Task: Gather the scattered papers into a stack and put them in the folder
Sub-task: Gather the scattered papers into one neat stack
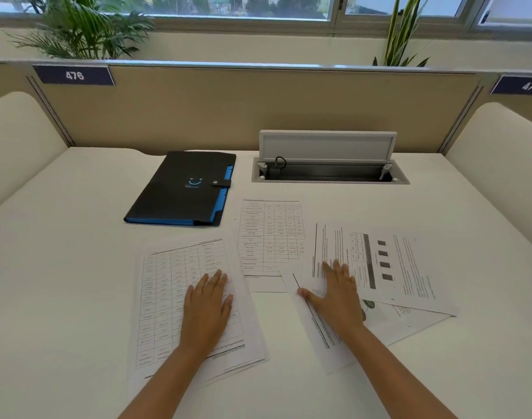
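The black folder (183,189) lies closed at centre-left of the frame, strap snapped, blue dividers showing at its edge; no loose sheet is in it. Papers (270,237) lie scattered on the desk (62,252) across the lower middle. The left hand (207,306) rests flat on a table sheet (168,297), fingers straight, together. The right hand (337,291) presses overlapping sheets (394,267) lower right, fingers straight, thumb spread

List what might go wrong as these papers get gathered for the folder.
1. The middle sheet lies under neither hand and could get left out.
2. The right hand presses overlapping, skewed sheets; sliding them may crease corners.
3. The folder is snapped closed, so a hand must leave the papers.
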A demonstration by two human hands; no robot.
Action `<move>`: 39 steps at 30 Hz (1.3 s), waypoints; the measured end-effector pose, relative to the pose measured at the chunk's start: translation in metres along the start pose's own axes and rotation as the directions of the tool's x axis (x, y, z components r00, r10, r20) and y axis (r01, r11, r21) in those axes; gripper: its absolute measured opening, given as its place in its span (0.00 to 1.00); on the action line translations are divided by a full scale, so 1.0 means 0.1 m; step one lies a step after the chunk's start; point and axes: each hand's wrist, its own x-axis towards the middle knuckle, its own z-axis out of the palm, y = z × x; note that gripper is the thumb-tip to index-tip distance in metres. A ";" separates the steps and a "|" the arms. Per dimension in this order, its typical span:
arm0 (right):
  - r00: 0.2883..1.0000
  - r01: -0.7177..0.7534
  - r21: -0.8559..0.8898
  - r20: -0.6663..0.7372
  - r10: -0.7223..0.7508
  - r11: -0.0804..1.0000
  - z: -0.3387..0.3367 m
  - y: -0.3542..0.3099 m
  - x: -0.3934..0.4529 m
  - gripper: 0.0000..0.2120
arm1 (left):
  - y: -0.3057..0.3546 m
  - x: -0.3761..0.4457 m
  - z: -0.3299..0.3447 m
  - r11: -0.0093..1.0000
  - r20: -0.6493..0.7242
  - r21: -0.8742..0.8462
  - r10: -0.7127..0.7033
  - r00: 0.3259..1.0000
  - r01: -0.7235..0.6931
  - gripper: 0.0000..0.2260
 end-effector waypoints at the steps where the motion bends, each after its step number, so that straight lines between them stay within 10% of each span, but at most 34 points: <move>1: 1.000 0.002 0.020 -0.007 -0.002 1.000 -0.01 0.01 0.01 0.44 | 0.00 0.00 0.01 1.000 -0.001 0.004 0.001 1.000 -0.001 0.21; 16: 0.996 -0.063 0.157 -0.049 0.071 0.986 -0.10 -0.03 0.09 0.26 | 0.01 -0.01 -0.02 1.000 -0.013 -0.002 0.014 1.000 -0.014 0.21; 26: 0.904 0.282 0.029 -0.343 -0.256 0.959 -0.41 -0.07 -0.26 0.16 | 0.03 -0.03 -0.05 0.999 -0.028 -0.031 0.019 0.999 -0.020 0.21; 32: 0.978 0.207 -0.036 0.041 -0.205 0.978 -0.31 0.31 -0.65 0.26 | 0.03 -0.03 -0.05 1.000 -0.030 -0.014 0.021 0.999 -0.021 0.22; 39: 0.984 0.149 -0.002 0.102 -0.148 0.989 -0.09 0.59 -0.88 0.43 | 0.03 -0.03 -0.04 1.000 -0.028 0.000 0.018 0.999 -0.018 0.21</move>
